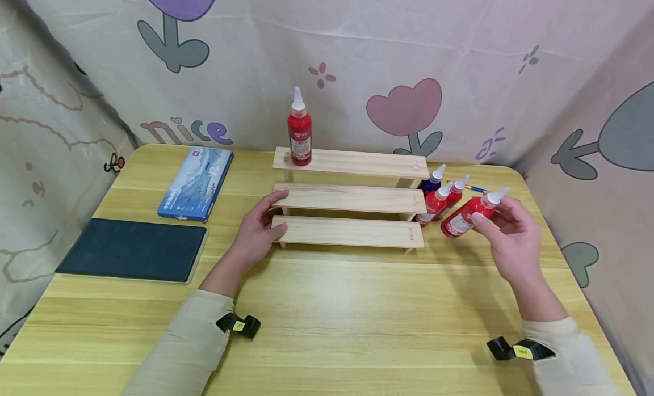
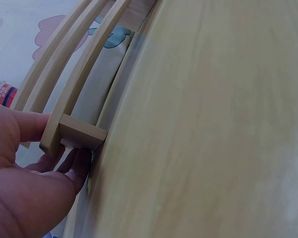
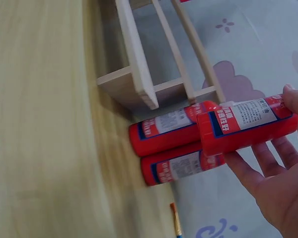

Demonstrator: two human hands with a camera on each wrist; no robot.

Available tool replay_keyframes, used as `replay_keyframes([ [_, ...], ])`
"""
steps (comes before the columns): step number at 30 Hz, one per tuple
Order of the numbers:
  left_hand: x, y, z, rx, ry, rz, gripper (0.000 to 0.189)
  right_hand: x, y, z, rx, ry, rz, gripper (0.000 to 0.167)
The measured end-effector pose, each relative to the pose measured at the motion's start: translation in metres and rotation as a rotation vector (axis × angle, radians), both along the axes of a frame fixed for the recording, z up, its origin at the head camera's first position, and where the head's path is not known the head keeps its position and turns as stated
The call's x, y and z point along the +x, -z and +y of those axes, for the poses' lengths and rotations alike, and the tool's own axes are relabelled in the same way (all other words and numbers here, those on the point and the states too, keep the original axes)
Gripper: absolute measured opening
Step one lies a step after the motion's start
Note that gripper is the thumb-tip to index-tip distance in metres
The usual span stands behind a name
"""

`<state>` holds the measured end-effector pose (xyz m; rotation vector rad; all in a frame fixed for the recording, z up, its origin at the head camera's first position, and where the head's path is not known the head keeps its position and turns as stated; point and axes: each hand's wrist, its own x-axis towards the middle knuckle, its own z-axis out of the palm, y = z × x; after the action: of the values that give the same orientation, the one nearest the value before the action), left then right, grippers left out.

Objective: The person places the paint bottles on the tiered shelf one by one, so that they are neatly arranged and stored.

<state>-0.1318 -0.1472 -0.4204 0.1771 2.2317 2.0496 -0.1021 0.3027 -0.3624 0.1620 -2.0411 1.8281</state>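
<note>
- Wooden rack (image 1: 352, 198) stood on the table (image 1: 357, 316), its long axis running left to right, lowest step (image 1: 352, 232) in front.
- Left hand (image 1: 258, 228) gripped the rack's left end.
- Right hand (image 1: 515, 237) held a tilted red bottle (image 1: 466, 216).
- Tilted red bottle hung right of the rack, its long axis slanted, white nozzle (image 1: 495, 197) pointing up and rightward.
- Upright red bottle (image 1: 300, 132) stood on the top step's (image 1: 368, 162) left end.
</note>
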Motion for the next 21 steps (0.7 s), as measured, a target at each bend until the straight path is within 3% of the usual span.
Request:
replay_keyframes([
  [9, 0.001, 0.0, -0.001, -0.015, -0.008, -0.006, 0.066, -0.015, -0.024, -0.006, -0.043, -0.122, 0.117, 0.043],
  [21, 0.001, 0.0, -0.001, -0.011, -0.004, 0.005, 0.067, -0.032, -0.055, -0.025, -0.025, -0.166, 0.137, 0.043],
])
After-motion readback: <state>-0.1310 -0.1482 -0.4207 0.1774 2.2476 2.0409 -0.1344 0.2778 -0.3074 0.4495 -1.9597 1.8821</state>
